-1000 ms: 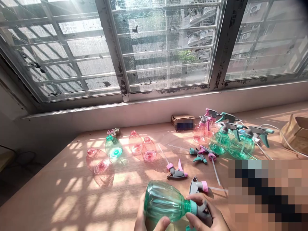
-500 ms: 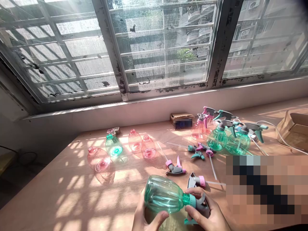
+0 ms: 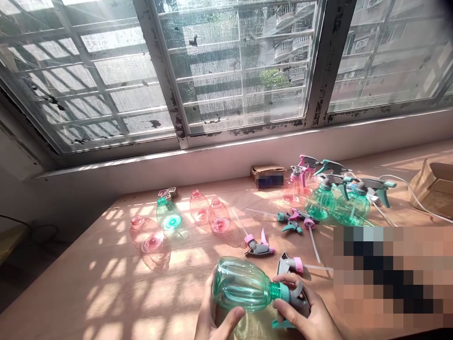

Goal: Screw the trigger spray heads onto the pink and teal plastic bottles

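A clear green spray bottle (image 3: 242,285) lies on its side in the air, its base to the left and its neck to the right. My left hand (image 3: 219,314) is wrapped round the base end, thumb along the near side. At the neck, the fingers of my right hand (image 3: 306,307) pinch the teal collar of a grey and teal trigger spray head (image 3: 297,300), which sits against the bottle's mouth. Whether the thread is tight I cannot tell. Just beyond lies a grey spray head with a pink collar (image 3: 292,264).
Pink bottles (image 3: 218,217) and a green bottle (image 3: 168,215) stand at the left back. Loose spray heads (image 3: 260,245) with tubes lie mid-table. Green bottles with heads fitted (image 3: 320,203) stand at the right, near a cardboard box (image 3: 435,189). A small brown box (image 3: 268,177) sits by the wall.
Both hands keep their hold on the bottle and the spray head. The fingers have shifted only slightly, and the whole view has moved a little.
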{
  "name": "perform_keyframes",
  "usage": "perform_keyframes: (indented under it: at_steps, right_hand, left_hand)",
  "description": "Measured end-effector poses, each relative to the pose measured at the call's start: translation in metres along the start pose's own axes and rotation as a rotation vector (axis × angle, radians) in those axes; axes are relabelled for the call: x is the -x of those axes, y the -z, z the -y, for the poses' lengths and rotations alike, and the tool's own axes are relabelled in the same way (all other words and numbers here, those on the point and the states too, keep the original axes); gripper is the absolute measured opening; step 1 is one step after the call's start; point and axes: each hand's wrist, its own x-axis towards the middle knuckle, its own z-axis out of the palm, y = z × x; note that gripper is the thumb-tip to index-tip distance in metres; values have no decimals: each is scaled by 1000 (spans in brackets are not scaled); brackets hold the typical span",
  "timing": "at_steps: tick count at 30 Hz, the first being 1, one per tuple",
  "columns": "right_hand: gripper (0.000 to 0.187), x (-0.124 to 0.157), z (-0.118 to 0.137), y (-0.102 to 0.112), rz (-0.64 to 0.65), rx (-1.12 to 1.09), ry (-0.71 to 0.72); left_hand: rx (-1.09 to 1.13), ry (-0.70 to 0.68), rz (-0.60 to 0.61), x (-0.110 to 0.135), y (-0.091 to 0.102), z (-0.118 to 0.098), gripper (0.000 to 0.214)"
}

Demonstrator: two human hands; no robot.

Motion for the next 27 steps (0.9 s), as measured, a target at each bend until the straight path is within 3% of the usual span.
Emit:
perform_keyframes:
  at_steps: [6,13,18,21,27]
  right_hand:
    - [56,-3,1,3,-29,1,-23]
    - [51,1,3,4,26,81,-11]
    - [51,1,6,5,25,51,-28]
    - [49,0,6,6,18,15,-39]
    - [47,1,-3,9,37,32,-33]
  left_hand:
    - [-32,-19,16,-3,0,9,88]
    - [-49,-27,-63,7,2,-1,100]
    - [-25,-10,27,4,-2,-3,93]
    - [-60,-10,17,3,-3,2,89]
    - [-15,26,12,8,-1,7,104]
